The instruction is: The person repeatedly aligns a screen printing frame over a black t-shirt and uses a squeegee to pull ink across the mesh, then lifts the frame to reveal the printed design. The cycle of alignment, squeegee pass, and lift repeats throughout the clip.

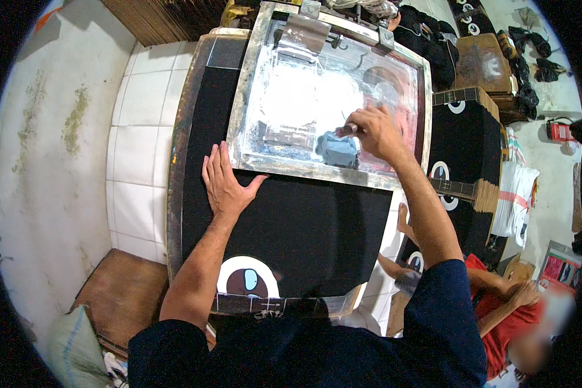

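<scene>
A screen-printing frame (330, 173) lies tilted a little over black cloth (304, 220) spread on a board. My left hand (226, 184) rests flat by the frame's near left corner, fingers spread, partly on the cloth and touching the frame. My right hand (374, 132) is closed round what looks like a small squeegee (348, 131), mostly hidden by the fingers. Just below it, light blue ink (336, 150) covers a small patch of the mesh. A printed eye (247, 278) in white, brown and blue shows on the cloth close to me.
Metal hinge clamps (304, 35) hold the frame's far side. More black cloth with eye prints (459, 149) lies on a board to the right. A person in a red shirt (507, 317) sits at lower right. A brown board (119, 294) and pale sack (74, 349) are at lower left.
</scene>
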Demonstrator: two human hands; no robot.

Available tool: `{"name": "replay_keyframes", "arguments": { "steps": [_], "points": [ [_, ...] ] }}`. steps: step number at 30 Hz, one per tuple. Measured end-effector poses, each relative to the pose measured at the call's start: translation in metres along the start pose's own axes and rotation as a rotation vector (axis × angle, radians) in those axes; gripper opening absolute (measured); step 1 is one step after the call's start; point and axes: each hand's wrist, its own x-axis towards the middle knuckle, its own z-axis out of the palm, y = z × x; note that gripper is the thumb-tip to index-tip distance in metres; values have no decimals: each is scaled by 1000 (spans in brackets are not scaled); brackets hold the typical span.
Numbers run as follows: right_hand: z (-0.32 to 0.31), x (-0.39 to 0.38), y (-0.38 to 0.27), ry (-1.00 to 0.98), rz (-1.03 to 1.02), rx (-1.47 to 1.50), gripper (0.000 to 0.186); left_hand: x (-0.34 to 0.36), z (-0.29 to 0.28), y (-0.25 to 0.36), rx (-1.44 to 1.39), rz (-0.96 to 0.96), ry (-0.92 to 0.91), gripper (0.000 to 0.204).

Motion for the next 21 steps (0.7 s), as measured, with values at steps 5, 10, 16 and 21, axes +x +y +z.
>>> {"name": "replay_keyframes", "arguments": {
  "steps": [5, 10, 16, 21],
  "points": [
    [12, 63, 30, 341, 170, -9, 13, 0, 0, -2, -11, 25, 36, 121],
    [30, 83, 28, 355, 137, -26, 13, 0, 0, -1, -19, 35, 40, 120],
    [23, 25, 0, 244, 186, 30, 10, 2, -2, -2, -14, 14, -36, 120],
    [22, 90, 40, 327, 250, -36, 15, 3, -2, -3, -19, 11, -23, 120]
  ]
}}
